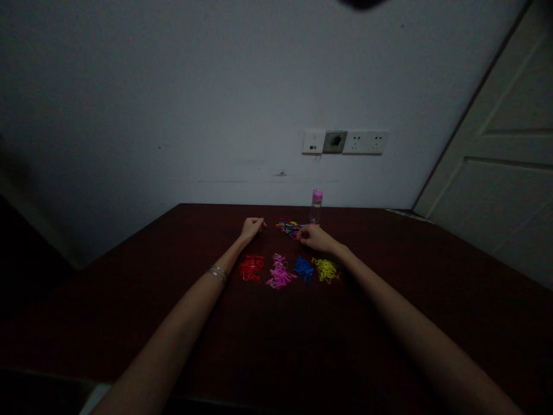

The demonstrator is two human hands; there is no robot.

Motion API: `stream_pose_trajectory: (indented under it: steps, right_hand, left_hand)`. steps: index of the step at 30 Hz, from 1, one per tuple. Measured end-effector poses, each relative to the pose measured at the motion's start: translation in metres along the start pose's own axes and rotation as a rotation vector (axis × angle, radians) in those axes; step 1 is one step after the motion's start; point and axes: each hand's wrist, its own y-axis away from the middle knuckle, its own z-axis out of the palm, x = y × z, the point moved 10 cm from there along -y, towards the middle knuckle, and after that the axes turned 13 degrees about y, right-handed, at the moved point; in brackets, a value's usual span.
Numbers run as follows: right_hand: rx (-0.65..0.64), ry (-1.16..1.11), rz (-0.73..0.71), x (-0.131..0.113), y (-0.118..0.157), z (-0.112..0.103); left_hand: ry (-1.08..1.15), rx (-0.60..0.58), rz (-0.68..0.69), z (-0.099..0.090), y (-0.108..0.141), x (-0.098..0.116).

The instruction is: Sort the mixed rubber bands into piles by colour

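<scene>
Four separate piles of small thin strips lie on the dark red table point(276, 346): red point(251, 268), pink point(280, 274), blue point(303, 269) and yellow point(326, 270). Behind them is a mixed-colour pile point(288, 227). My right hand point(315, 237) is at the right edge of that mixed pile, its fingers curled and pinched together; whatever they grip is too small to make out. To the left of the mixed pile, my left hand point(253, 227) rests on the table with its fingers drawn together, and anything in them is hidden.
A clear bottle with a pink cap point(317, 206) stands upright just behind my right hand. The wall behind the table carries sockets point(363, 142). A panelled door point(510, 144) is at the right.
</scene>
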Motion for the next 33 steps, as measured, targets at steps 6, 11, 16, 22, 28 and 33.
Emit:
stream_pose_trajectory:
  steps: [6, 11, 16, 22, 28, 33]
  right_hand:
    - [0.009, -0.074, -0.206, -0.087, -0.009, 0.003]
    - [-0.034, -0.075, -0.358, -0.148, -0.003, 0.016]
    - [-0.057, -0.084, -0.421, -0.157, 0.005, 0.01]
    - [0.051, -0.133, -0.166, -0.066, 0.01, -0.031]
    - [0.247, -0.155, 0.284, 0.081, 0.043, -0.045]
    - [0.261, -0.197, 0.414, 0.145, 0.063, -0.025]
  left_hand:
    - [-0.007, 0.006, -0.004, -0.001, 0.001, 0.0]
    - [-0.001, -0.007, 0.003, -0.001, 0.0, 0.0]
    - [-0.011, -0.006, -0.003, -0.001, -0.001, -0.002]
    - [-0.059, -0.004, -0.002, -0.001, 0.001, 0.001]
    - [-0.103, -0.021, -0.002, 0.003, 0.0, 0.002]
    - [-0.238, 0.081, 0.149, -0.002, 0.004, 0.018]
